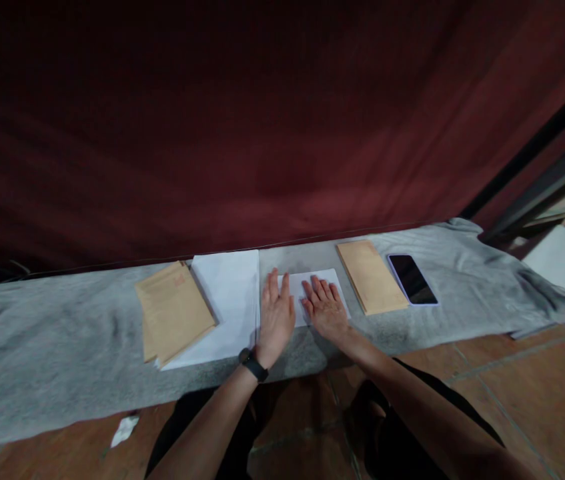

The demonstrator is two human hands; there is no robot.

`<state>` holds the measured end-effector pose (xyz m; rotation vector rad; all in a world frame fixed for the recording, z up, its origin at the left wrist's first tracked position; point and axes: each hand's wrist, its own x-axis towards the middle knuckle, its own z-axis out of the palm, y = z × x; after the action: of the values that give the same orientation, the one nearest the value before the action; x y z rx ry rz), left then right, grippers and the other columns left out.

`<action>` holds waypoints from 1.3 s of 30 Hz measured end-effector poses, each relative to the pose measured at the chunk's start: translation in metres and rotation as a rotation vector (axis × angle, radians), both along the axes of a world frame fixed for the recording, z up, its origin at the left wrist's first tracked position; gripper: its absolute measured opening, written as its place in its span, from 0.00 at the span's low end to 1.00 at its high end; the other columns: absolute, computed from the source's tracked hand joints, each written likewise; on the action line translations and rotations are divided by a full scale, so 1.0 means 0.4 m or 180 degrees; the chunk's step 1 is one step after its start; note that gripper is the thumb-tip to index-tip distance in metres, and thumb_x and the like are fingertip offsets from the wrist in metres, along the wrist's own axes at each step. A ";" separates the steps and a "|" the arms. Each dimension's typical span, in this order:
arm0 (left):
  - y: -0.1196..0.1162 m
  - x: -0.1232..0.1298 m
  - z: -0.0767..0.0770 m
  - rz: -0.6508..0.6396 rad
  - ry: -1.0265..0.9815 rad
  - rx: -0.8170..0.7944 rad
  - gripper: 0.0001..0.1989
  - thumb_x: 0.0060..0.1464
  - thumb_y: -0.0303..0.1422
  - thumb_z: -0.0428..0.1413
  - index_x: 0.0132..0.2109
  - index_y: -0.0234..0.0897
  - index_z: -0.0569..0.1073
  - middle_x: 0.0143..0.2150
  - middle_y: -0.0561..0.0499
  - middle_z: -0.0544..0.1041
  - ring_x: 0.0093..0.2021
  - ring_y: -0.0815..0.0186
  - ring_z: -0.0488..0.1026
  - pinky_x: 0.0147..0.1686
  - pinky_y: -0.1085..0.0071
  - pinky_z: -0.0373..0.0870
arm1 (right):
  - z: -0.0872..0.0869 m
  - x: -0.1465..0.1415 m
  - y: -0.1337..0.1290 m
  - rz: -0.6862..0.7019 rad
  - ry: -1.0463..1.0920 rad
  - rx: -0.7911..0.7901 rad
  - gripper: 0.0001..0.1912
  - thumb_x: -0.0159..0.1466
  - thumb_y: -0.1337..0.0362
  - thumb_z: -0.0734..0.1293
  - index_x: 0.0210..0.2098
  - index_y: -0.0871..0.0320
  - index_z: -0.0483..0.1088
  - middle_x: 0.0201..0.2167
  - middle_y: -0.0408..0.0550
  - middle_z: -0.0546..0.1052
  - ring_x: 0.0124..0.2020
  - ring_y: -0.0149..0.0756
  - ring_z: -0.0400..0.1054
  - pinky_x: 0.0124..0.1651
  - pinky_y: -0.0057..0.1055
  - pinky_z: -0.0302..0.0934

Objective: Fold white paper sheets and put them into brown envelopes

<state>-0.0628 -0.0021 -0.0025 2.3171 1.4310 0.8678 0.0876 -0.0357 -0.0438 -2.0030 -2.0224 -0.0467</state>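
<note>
Backdrop: dark red fabric (272, 133) fills most of the upper frame, faintly creased at upper right.
Surface: grey cloth (62, 353), rumpled at both ends, stretches across the middle.
Floor: brownish-orange tiles (527, 380) with paler joints, along the bottom.
Right side: a dark bar (532, 148) slants upward.
Light: dim, nearly black at upper left.

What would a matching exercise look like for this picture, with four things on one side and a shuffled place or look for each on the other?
Things:
1. phone
2. black watch
3. small white paper
4. white scrap

Places or looks:
A. on the wrist of the left hand
B. on the tiled floor
C. partly under the right hand
D. dark-faced, with a pale purple edge

Pairs: 1-D, 2-A, 3-C, 4-B
</note>
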 end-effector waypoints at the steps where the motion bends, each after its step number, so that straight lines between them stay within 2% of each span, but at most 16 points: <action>1: -0.014 0.016 -0.003 -0.0194 0.0133 -0.0036 0.27 0.65 0.28 0.46 0.69 0.33 0.60 0.75 0.40 0.49 0.75 0.50 0.42 0.71 0.49 0.47 | 0.002 0.000 -0.002 0.0017 -0.0043 -0.0043 0.27 0.74 0.60 0.54 0.70 0.57 0.56 0.72 0.56 0.54 0.72 0.51 0.48 0.71 0.53 0.43; 5: -0.050 0.062 -0.029 -0.0492 0.0622 -0.0318 0.27 0.69 0.35 0.41 0.71 0.32 0.55 0.74 0.38 0.54 0.75 0.51 0.44 0.71 0.48 0.45 | 0.009 0.005 -0.009 0.0057 -0.0241 -0.0185 0.30 0.70 0.68 0.55 0.71 0.60 0.55 0.73 0.56 0.51 0.73 0.50 0.45 0.72 0.52 0.42; 11: -0.054 0.056 -0.054 -0.0676 0.0804 -0.0307 0.31 0.69 0.39 0.41 0.73 0.32 0.48 0.73 0.37 0.56 0.74 0.53 0.48 0.70 0.48 0.48 | -0.001 0.012 -0.011 0.0025 -0.0366 -0.0090 0.30 0.70 0.67 0.53 0.71 0.63 0.51 0.73 0.57 0.51 0.73 0.47 0.45 0.72 0.49 0.43; 15: -0.033 0.056 -0.042 -0.0984 0.0802 -0.0401 0.31 0.65 0.31 0.41 0.73 0.31 0.49 0.73 0.36 0.56 0.73 0.54 0.51 0.70 0.49 0.49 | -0.007 0.019 -0.003 -0.0035 -0.0417 -0.0104 0.34 0.68 0.67 0.56 0.72 0.61 0.50 0.73 0.56 0.52 0.73 0.46 0.46 0.71 0.47 0.45; 19: -0.008 0.034 -0.013 -0.1405 0.0926 -0.0813 0.41 0.53 0.31 0.52 0.72 0.24 0.50 0.72 0.31 0.57 0.72 0.54 0.55 0.69 0.58 0.52 | 0.012 0.023 0.012 -0.0141 -0.0306 -0.0306 0.29 0.71 0.67 0.53 0.70 0.58 0.55 0.72 0.53 0.56 0.72 0.43 0.50 0.70 0.45 0.47; 21: -0.009 0.015 -0.002 -0.1383 0.1058 -0.0869 0.43 0.50 0.31 0.54 0.72 0.26 0.51 0.73 0.32 0.55 0.73 0.51 0.51 0.70 0.54 0.50 | 0.019 0.022 0.018 -0.0193 -0.0165 -0.0339 0.27 0.72 0.65 0.51 0.69 0.58 0.58 0.71 0.53 0.58 0.71 0.42 0.52 0.70 0.45 0.48; 23: -0.021 -0.001 0.004 -0.1327 0.1235 -0.0846 0.39 0.52 0.30 0.53 0.71 0.28 0.55 0.73 0.33 0.54 0.74 0.49 0.49 0.70 0.49 0.48 | 0.020 0.022 0.022 -0.0220 -0.0044 -0.0296 0.26 0.73 0.64 0.52 0.69 0.59 0.58 0.70 0.54 0.60 0.70 0.42 0.53 0.69 0.46 0.49; 27: -0.052 -0.009 0.009 -0.1299 0.1490 -0.0637 0.33 0.55 0.22 0.47 0.68 0.32 0.61 0.72 0.35 0.58 0.73 0.51 0.52 0.69 0.45 0.49 | 0.005 0.025 0.022 -0.0232 0.0134 -0.0157 0.26 0.73 0.63 0.53 0.68 0.59 0.59 0.70 0.54 0.60 0.70 0.42 0.53 0.70 0.46 0.48; 30: -0.066 -0.010 0.013 -0.1240 0.1563 -0.0511 0.33 0.57 0.18 0.42 0.68 0.35 0.62 0.72 0.39 0.59 0.72 0.53 0.54 0.69 0.46 0.50 | -0.003 0.027 0.020 -0.0203 0.0261 -0.0124 0.26 0.72 0.64 0.54 0.68 0.60 0.60 0.70 0.53 0.59 0.71 0.42 0.53 0.70 0.44 0.46; 33: -0.071 -0.016 0.020 -0.1236 0.1638 -0.0483 0.33 0.57 0.17 0.40 0.69 0.34 0.62 0.72 0.39 0.58 0.73 0.54 0.54 0.69 0.48 0.51 | 0.001 0.029 0.022 -0.0207 0.0352 -0.0093 0.26 0.71 0.66 0.55 0.67 0.60 0.62 0.70 0.54 0.61 0.70 0.43 0.54 0.69 0.45 0.49; 36: -0.063 -0.019 0.030 -0.1213 0.1613 -0.0537 0.32 0.56 0.19 0.43 0.68 0.35 0.64 0.71 0.40 0.61 0.72 0.55 0.56 0.69 0.50 0.51 | 0.014 0.034 0.029 -0.0181 0.0384 -0.0043 0.25 0.71 0.67 0.54 0.65 0.61 0.63 0.68 0.55 0.64 0.68 0.45 0.58 0.68 0.46 0.51; 39: -0.032 -0.009 0.033 -0.1146 0.1384 -0.0609 0.28 0.57 0.23 0.47 0.64 0.38 0.69 0.67 0.42 0.68 0.67 0.56 0.64 0.68 0.56 0.57 | 0.029 0.032 0.042 -0.0063 0.0375 -0.0015 0.25 0.71 0.67 0.53 0.65 0.63 0.64 0.68 0.56 0.64 0.68 0.46 0.58 0.68 0.46 0.51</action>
<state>-0.0664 -0.0149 0.0107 2.5921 1.1157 0.1247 0.1002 -0.0189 -0.0321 -1.9797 -1.9319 0.0703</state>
